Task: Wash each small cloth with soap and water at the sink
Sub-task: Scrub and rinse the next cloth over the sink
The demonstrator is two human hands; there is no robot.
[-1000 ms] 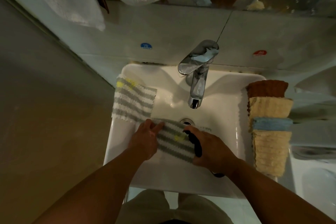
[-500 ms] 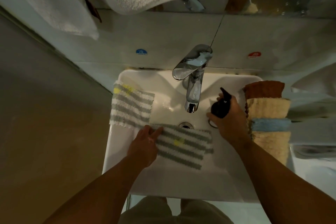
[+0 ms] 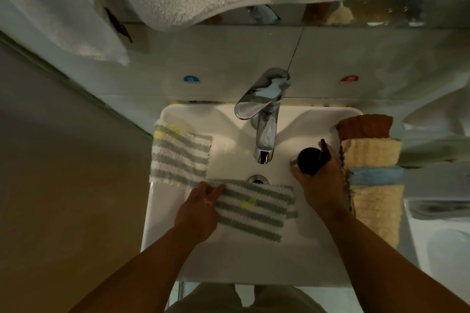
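Risk: bottle point(image 3: 311, 161), gripped in right hand point(image 3: 321, 187) right of tap point(image 3: 264, 134), may tip if released tilted; cloth point(image 3: 256, 209), pinched by left hand point(image 3: 197, 211) below tap, may slip free.

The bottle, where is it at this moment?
Head view: the bottle is held in the right hand, just right of the tap, beside the folded cloths.

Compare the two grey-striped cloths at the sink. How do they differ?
The rim cloth drapes over the left edge of the sink, untouched; the basin cloth lies inside the basin, held by the left hand. The rim cloth's yellow marks sit at its far corner; the basin cloth's sits near its middle. Both have grey and white stripes.
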